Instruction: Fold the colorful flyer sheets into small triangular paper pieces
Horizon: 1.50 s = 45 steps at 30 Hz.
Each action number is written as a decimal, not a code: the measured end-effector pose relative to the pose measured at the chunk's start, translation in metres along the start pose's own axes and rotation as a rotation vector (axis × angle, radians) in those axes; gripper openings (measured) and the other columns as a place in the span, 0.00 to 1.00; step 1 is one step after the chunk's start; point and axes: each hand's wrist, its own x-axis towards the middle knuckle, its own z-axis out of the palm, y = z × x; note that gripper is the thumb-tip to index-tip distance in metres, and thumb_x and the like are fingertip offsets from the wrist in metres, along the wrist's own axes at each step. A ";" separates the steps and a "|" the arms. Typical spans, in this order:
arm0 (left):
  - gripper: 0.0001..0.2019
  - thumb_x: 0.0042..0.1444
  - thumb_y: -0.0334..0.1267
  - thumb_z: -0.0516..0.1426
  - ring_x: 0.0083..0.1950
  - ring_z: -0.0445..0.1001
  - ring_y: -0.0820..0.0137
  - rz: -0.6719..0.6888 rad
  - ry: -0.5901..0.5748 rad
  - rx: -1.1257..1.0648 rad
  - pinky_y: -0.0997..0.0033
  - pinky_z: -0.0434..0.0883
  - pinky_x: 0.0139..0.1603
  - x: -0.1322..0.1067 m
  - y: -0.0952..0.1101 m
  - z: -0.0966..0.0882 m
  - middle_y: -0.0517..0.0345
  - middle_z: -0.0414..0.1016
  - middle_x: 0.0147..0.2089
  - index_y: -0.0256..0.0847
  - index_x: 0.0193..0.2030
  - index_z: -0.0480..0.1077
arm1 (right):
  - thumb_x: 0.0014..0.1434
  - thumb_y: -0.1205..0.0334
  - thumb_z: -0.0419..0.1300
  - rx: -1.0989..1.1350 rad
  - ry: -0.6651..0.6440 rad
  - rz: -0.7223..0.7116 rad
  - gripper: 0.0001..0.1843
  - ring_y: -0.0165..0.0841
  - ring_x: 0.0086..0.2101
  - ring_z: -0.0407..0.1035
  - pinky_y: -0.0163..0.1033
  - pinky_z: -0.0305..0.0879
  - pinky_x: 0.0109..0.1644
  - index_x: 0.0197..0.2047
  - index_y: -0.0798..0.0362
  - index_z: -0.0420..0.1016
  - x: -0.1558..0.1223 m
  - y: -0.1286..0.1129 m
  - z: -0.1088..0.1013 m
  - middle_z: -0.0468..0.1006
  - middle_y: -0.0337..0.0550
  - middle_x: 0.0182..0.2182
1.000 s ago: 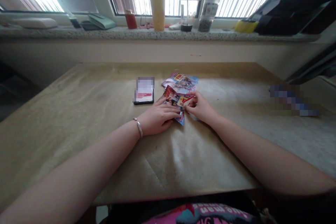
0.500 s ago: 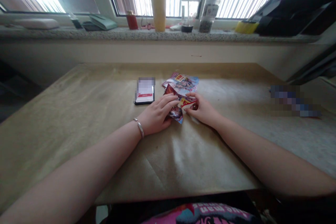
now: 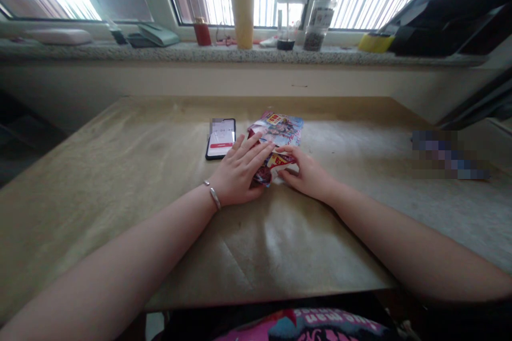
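A folded sheet of colourful printed paper (image 3: 277, 160) lies on the table, partly covered by my hands. My left hand (image 3: 242, 168) rests flat across its left part, fingers stretched out. At the paper's right edge my right hand (image 3: 306, 173) holds a folded corner between thumb and fingers. Just behind, more printed paper (image 3: 282, 129) with a yellow label lies flat. Left of it is a phone (image 3: 221, 141) with a lit screen, close to my left fingertips. Part of the folded sheet is hidden under my left hand.
The table (image 3: 132, 181) has a pale yellowish cover. Far right lies a blurred bluish item (image 3: 448, 154). On the stone windowsill (image 3: 140, 54) stand a tall yellowish cylinder (image 3: 242, 8), a red bottle (image 3: 202, 32), clear containers (image 3: 316, 32) and a black bag-like object (image 3: 444, 16).
My left hand has spread flatter over the folded paper, its fingers moving up and right. The paper's lower tip has shifted left and lies flatter. My right hand has moved slightly left.
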 end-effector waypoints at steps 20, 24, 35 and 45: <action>0.49 0.46 0.53 0.60 0.64 0.59 0.50 -0.082 -0.013 -0.048 0.43 0.30 0.70 0.001 0.004 0.004 0.42 0.58 0.65 0.37 0.70 0.42 | 0.47 0.56 0.63 0.678 0.124 0.398 0.15 0.26 0.28 0.71 0.38 0.75 0.34 0.34 0.50 0.62 0.006 -0.011 0.011 0.70 0.35 0.33; 0.52 0.44 0.56 0.61 0.65 0.59 0.51 -0.078 -0.028 -0.046 0.44 0.34 0.70 0.000 0.004 0.006 0.40 0.57 0.66 0.35 0.70 0.41 | 0.46 0.59 0.63 0.751 0.129 0.471 0.16 0.28 0.31 0.72 0.36 0.73 0.32 0.37 0.50 0.63 0.007 -0.014 0.012 0.72 0.36 0.33; 0.52 0.43 0.54 0.61 0.57 0.66 0.52 -0.128 -0.065 -0.014 0.51 0.58 0.60 0.001 0.003 0.004 0.42 0.68 0.57 0.35 0.70 0.42 | 0.50 0.62 0.58 0.509 0.064 0.289 0.09 0.30 0.30 0.70 0.37 0.68 0.35 0.36 0.51 0.66 0.006 -0.003 0.012 0.74 0.39 0.31; 0.48 0.49 0.50 0.59 0.56 0.68 0.55 -0.146 -0.047 -0.027 0.48 0.46 0.67 0.000 0.002 0.004 0.46 0.70 0.55 0.36 0.70 0.39 | 0.51 0.64 0.56 0.202 0.128 0.206 0.06 0.30 0.28 0.68 0.37 0.68 0.34 0.35 0.52 0.69 0.003 -0.001 0.009 0.72 0.38 0.28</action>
